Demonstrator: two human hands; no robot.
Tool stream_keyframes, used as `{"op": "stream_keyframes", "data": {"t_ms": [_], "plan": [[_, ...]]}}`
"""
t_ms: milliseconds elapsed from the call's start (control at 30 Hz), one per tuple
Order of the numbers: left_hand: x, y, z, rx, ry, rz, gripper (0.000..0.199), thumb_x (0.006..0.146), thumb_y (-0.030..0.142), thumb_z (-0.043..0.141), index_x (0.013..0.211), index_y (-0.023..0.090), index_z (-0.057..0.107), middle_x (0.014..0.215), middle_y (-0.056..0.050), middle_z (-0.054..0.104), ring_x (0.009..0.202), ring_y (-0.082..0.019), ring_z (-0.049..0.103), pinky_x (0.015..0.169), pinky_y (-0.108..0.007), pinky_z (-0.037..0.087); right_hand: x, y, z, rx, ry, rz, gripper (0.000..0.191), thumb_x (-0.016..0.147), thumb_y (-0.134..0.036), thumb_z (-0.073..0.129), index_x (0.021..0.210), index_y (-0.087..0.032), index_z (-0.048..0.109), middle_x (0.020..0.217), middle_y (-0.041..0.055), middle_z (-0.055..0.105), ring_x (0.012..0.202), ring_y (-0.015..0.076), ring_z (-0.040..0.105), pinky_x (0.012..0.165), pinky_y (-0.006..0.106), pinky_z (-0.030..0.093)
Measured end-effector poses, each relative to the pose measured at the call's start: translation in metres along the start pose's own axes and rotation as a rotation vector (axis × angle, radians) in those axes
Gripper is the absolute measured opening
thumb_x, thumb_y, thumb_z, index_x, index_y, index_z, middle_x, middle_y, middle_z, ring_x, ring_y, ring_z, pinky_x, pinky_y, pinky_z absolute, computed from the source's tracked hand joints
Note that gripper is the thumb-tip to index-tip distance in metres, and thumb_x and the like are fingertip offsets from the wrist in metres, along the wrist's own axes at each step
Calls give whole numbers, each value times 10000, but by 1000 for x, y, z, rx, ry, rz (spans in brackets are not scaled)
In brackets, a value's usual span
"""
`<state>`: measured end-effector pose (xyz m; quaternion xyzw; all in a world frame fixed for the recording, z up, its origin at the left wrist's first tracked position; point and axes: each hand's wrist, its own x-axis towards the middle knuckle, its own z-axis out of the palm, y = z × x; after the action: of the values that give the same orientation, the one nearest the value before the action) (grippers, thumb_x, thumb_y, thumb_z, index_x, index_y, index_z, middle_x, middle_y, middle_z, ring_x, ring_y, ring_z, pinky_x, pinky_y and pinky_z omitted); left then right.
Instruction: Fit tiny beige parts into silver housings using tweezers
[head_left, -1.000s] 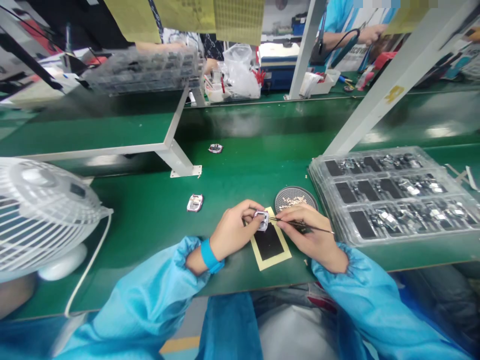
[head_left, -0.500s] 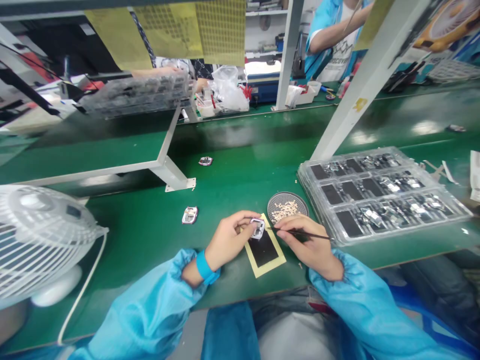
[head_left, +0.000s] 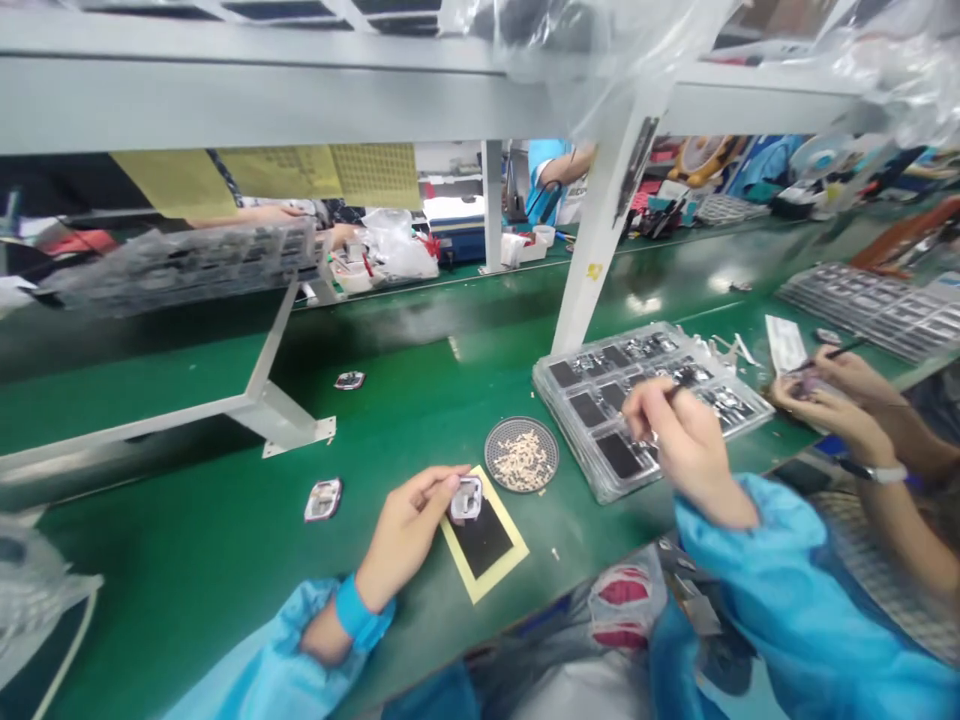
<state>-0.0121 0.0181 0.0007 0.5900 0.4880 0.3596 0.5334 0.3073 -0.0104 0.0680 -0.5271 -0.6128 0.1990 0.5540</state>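
My left hand [head_left: 409, 540] pinches a small squarish watch case [head_left: 466, 498] by its left edge, with its inner parts showing. The case is over the top of a black pad with a yellow border [head_left: 475, 588]. My right hand [head_left: 679, 435] is raised over the clear compartment tray [head_left: 611, 490], its fingers closed round dark tweezers [head_left: 681, 380], mostly hidden by the hand. Flat black pieces and shiny metallic parts fill the tray. Between the two hands stands a round grey dish [head_left: 491, 470] of tiny beige pieces.
Two similar cases, one near [head_left: 323, 500] and one farther [head_left: 349, 381], lie on the green bench at left. A white post [head_left: 592, 250] rises behind the tray. At right, a co-worker's hands [head_left: 840, 400] work close by. A fan [head_left: 37, 610] stands at lower left.
My right hand has moved from beside the watch case to the right, over the tray, with the tweezers. My left hand still holds the case. The view has swung right.
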Motion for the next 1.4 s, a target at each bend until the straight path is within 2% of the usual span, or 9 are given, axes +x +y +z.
{"op": "stream_keyframes", "data": {"t_ms": [133, 267, 467, 767, 900, 967, 1067, 1167, 1400], "plan": [[0, 2, -1, -145, -88, -30, 391, 870, 473, 675, 1107, 164, 641, 855, -54, 721, 699, -147, 655, 551, -209, 452, 69, 45, -24, -782, -140, 113, 270, 978, -429, 562, 989, -216, 728, 905, 44, 740, 791, 226, 664, 710, 312, 475], [2, -1, 2, -283, -120, -46, 498, 755, 379, 810, 1092, 189, 497, 973, -55, 695, 766, -177, 712, 576, -209, 492, 110, 78, -12, -907, -232, 175, 313, 852, -464, 707, 1007, -199, 765, 961, 104, 751, 880, 291, 683, 722, 336, 473], [4, -3, 5, -258, -110, -83, 594, 766, 377, 804, 1224, 152, 502, 967, -61, 672, 766, -186, 736, 602, -228, 559, 122, 87, -4, -917, -287, 253, 282, 776, -458, 782, 874, -195, 759, 844, 93, 741, 799, 275, 686, 652, 320, 445], [1, -6, 8, -250, -95, -133, 452, 753, 456, 813, 923, 111, 576, 798, -74, 716, 582, -169, 710, 419, -160, 459, 106, 93, -13, -767, -176, 225, 248, 782, -415, 781, 845, -195, 685, 796, 34, 717, 719, 222, 658, 620, 309, 417], [0, -3, 9, -300, -135, -140, 443, 792, 470, 776, 955, 99, 597, 770, -94, 726, 563, -164, 702, 371, -125, 355, 84, 60, -8, -597, -50, 167, 229, 784, -399, 776, 843, -213, 657, 810, 27, 730, 721, 229, 667, 651, 320, 445], [-1, -1, 9, -350, -138, -139, 452, 751, 428, 823, 973, 96, 612, 820, -102, 735, 609, -154, 705, 425, -139, 423, 62, 34, 3, -428, -24, 124, 244, 797, -420, 779, 865, -227, 648, 855, 28, 738, 778, 236, 686, 688, 322, 479], [-4, 1, 10, -404, -121, -124, 482, 677, 354, 886, 996, 99, 629, 912, -108, 742, 738, -160, 712, 619, -224, 575, 25, -5, 29, -180, -178, 106, 267, 803, -441, 785, 897, -222, 665, 823, 30, 732, 754, 227, 696, 659, 311, 515], [-6, 1, 11, -351, -121, -106, 471, 682, 302, 882, 1042, 107, 648, 979, -113, 746, 843, -160, 716, 762, -245, 585, -6, -25, 57, -60, -411, 111, 172, 862, -374, 743, 911, -216, 697, 876, 24, 736, 776, 198, 697, 697, 295, 543], [-6, -5, 17, -261, -85, -33, 311, 778, 225, 750, 1055, 118, 659, 966, -85, 728, 854, -148, 688, 766, -237, 549, -20, -11, 96, -46, -553, -145, 112, 968, -268, 647, 999, -211, 738, 924, 33, 698, 852, 180, 646, 759, 308, 513]]}}
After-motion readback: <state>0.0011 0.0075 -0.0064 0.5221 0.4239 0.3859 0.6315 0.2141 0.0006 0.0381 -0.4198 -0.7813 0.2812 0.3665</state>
